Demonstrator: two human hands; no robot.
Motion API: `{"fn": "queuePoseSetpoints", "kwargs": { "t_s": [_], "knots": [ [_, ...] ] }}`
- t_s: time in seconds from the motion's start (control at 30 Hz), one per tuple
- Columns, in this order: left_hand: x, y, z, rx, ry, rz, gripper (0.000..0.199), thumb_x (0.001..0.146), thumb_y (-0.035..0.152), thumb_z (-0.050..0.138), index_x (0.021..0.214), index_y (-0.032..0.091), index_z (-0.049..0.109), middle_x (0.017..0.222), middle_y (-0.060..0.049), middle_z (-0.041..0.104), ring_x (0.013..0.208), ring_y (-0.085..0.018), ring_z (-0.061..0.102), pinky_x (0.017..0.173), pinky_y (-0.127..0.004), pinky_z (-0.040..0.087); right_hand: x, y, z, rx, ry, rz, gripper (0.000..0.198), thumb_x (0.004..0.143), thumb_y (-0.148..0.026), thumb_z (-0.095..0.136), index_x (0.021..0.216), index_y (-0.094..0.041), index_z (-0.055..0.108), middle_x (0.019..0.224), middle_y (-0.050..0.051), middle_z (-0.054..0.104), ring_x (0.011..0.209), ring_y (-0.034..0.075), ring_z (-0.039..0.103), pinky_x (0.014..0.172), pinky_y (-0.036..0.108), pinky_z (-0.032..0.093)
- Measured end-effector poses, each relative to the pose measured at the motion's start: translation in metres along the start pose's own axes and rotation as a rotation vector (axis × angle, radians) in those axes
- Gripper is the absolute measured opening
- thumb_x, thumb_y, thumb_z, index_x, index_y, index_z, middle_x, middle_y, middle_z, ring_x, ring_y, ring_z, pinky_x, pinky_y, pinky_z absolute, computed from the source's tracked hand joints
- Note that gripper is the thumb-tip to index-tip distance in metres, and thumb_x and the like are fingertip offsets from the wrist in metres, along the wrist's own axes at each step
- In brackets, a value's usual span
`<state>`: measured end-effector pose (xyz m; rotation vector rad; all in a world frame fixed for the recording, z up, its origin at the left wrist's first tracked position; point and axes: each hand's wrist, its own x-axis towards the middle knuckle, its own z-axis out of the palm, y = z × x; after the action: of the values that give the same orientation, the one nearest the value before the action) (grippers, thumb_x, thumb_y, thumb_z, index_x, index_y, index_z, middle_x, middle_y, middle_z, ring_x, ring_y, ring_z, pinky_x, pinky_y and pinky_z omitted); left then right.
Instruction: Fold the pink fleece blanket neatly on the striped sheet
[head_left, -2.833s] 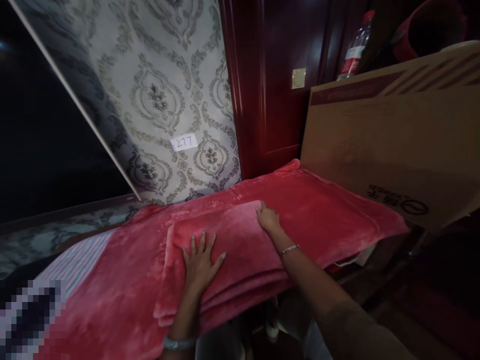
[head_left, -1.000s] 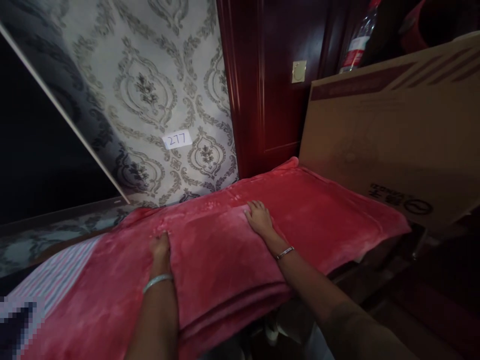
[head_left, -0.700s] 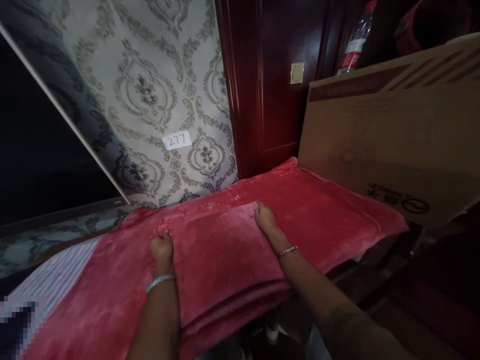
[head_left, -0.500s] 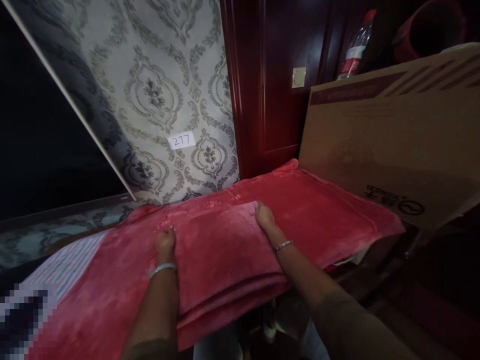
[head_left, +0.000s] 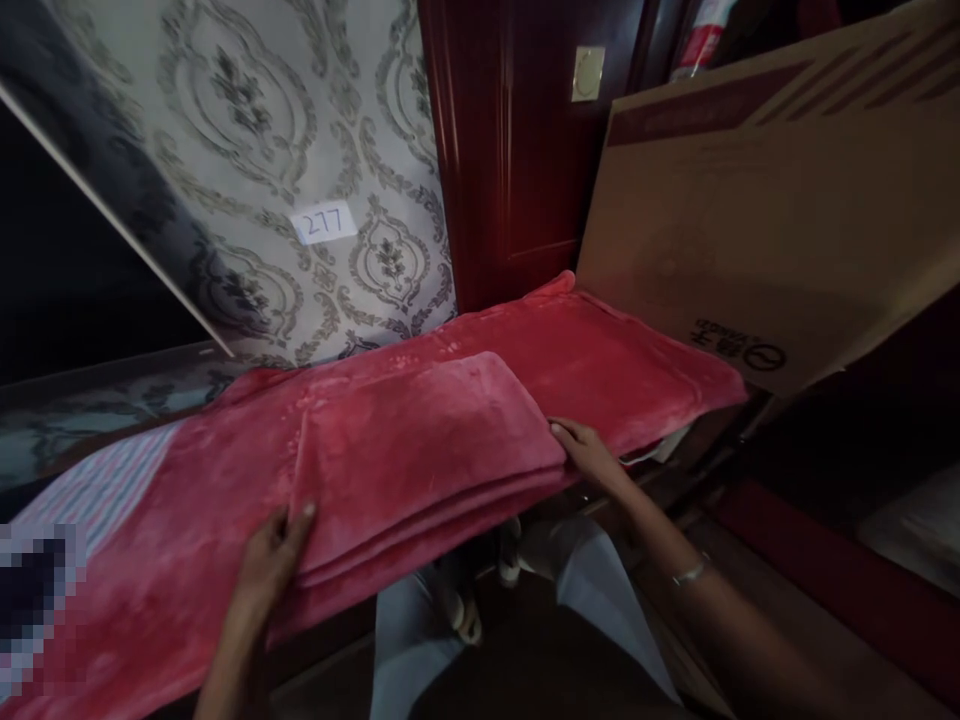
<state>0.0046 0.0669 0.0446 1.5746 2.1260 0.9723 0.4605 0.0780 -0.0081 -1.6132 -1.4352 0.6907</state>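
A folded blanket [head_left: 427, 440], rosy red and plush, lies as a neat, flat, roughly rectangular bundle on a wider red cover [head_left: 592, 370] of similar cloth, near its front edge. Its top is smooth, with paler pink patches towards the far right corner, which is rounded; along the front, thick layers show one above another. The person's left hand [head_left: 266, 560] is at the left edge near the front corner, thumb raised apart from the bent fingers, partly covering that corner; the right hand [head_left: 592, 460] has its fingertips close together against the right edge. Whether either hand grips the cloth cannot be told. A bracelet [head_left: 690, 573] circles the right forearm. At the left end of the cover lies a striped cloth [head_left: 97, 480], beside a blurred-out patch. Behind stands a wall with ornate grey wallpaper [head_left: 337, 120] bearing a card [head_left: 322, 222] marked 277, with a dark screen [head_left: 67, 260] to the left and a dark red panel [head_left: 517, 150] with a switch [head_left: 588, 74] to the right. A big cardboard box [head_left: 750, 220] blocks the area behind the cover's right end; a bottle [head_left: 701, 40] shows above it, cut off. Grey trousers [head_left: 409, 630] and pale shoes [head_left: 470, 622] show below the front edge.
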Motion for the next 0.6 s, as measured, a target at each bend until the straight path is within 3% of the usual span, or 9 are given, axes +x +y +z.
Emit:
{"fn": "queuePoseSetpoints", "kwargs": {
  "t_s": [0.1, 0.23, 0.5, 0.6],
  "knots": [
    [-0.025, -0.006, -0.001, -0.004, -0.049, -0.048, 0.06, 0.055, 0.078, 0.05, 0.068, 0.021, 0.062, 0.058, -0.002, 0.058, 0.057, -0.02, 0.051, 0.051, -0.03, 0.043, -0.028, 0.008, -0.003, 0.062, 0.049, -0.01, 0.045, 0.095, -0.041, 0.039, 0.118, -0.018, 0.07, 0.12, 0.008, 0.072, 0.114, 0.025, 0.064, 0.101, 0.04, 0.047],
    [-0.036, -0.006, -0.002, 0.006, -0.055, -0.086, 0.061, 0.054, 0.08, 0.052, 0.066, 0.021, 0.061, 0.052, 0.002, 0.049, 0.053, -0.017, 0.045, 0.049, -0.03, 0.038, -0.04, -0.001, -0.003, -0.063, 0.115, -0.047, 0.045, 0.09, -0.049, 0.045, 0.109, -0.018, 0.071, 0.111, 0.011, 0.073, 0.106, 0.027, 0.065, 0.095, 0.039, 0.049],
    [-0.04, 0.004, -0.004, -0.279, -0.089, -0.152, 0.07, 0.048, 0.079, 0.068, 0.08, 0.017, 0.07, 0.073, -0.004, 0.069, 0.071, -0.022, 0.06, 0.063, -0.03, 0.049, -0.042, -0.011, 0.009, -0.021, 0.157, -0.048, 0.051, 0.08, -0.061, 0.054, 0.107, -0.018, 0.066, 0.09, 0.009, 0.073, 0.079, 0.024, 0.065, 0.069, 0.033, 0.05],
    [-0.043, 0.007, -0.002, -0.381, -0.101, -0.151, 0.067, 0.048, 0.075, 0.073, 0.082, 0.018, 0.07, 0.077, -0.004, 0.071, 0.076, -0.023, 0.063, 0.066, -0.03, 0.051, -0.039, -0.012, 0.012, 0.067, 0.149, -0.086, 0.051, 0.078, -0.062, 0.057, 0.104, -0.018, 0.065, 0.091, 0.008, 0.071, 0.078, 0.023, 0.063, 0.069, 0.032, 0.049]
  ]
}}
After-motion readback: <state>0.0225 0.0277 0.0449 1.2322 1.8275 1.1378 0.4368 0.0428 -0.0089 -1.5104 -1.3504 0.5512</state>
